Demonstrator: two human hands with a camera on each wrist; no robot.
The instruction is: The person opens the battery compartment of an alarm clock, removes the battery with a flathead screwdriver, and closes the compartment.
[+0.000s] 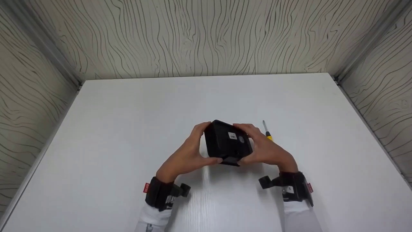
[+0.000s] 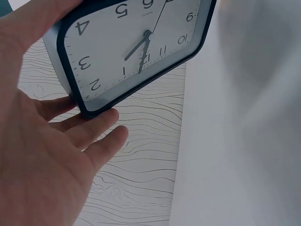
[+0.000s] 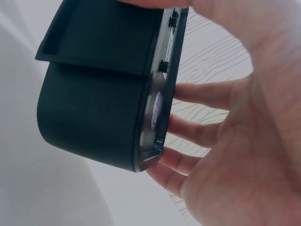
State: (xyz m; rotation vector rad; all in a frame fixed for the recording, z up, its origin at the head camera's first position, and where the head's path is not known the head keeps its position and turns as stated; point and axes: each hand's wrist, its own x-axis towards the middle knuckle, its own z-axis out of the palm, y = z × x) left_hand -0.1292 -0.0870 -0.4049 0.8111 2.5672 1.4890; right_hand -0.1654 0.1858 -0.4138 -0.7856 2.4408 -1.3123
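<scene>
A black desk clock [image 1: 222, 143] is held up between both hands, its back with a white label turned toward the head camera. My left hand [image 1: 190, 154] grips its left end, thumb at the lower edge and fingers at the upper corner. The right hand [image 1: 265, 149] holds the other end the same way. In the left wrist view the clock's white dial [image 2: 113, 52] shows upside down, with dark numerals and hands. Small black knobs [image 3: 164, 67] and a protruding black ledge [image 3: 94, 66] appear in the right wrist view.
A screwdriver [image 1: 266, 129] with a yellow and black handle lies on the white table [image 1: 128, 112] just beyond the right hand, which partly hides it. Wood-grain patterned panels [image 1: 199, 38] stand behind the table and along both sides.
</scene>
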